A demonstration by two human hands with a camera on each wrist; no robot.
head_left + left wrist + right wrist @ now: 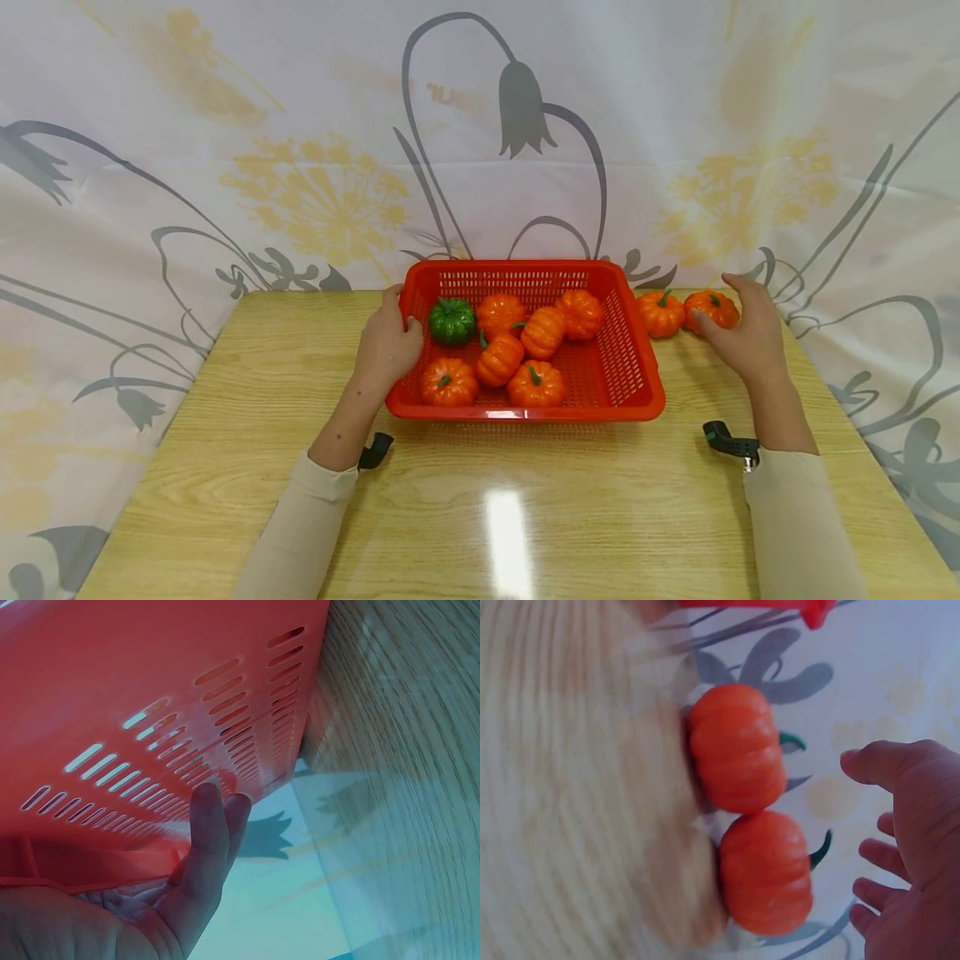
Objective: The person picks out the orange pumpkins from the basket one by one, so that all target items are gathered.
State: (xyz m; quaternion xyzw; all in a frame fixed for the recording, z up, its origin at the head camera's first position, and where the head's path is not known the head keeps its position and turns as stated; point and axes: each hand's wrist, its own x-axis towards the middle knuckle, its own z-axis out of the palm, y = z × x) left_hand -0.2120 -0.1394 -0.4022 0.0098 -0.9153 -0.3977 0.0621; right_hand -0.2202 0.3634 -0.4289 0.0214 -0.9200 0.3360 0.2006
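Observation:
A red plastic basket (pixel 525 413) holds a green pumpkin (pixel 452 322) and several orange pumpkins (pixel 536 384). My left hand (pixel 387 346) grips the basket's left rim, thumb over the top. In the left wrist view, its fingers (pixel 208 832) lie below the rim along the slotted outer wall. To the right of the basket, two orange pumpkins sit side by side on the table, a nearer-in one (pixel 661 313) and an outer one (pixel 711 311). Above the outer one hovers my right hand (pixel 746 329), thumb and fingers spread, apart from both pumpkins in the right wrist view.
The wooden table (pixel 600 517) runs back to a patterned curtain (pixel 315 100) behind the basket. A dark wrist-camera mount (pixel 731 443) juts from the right wrist, and another mount (pixel 377 450) shows beside the left. Glare lies on the table's front part.

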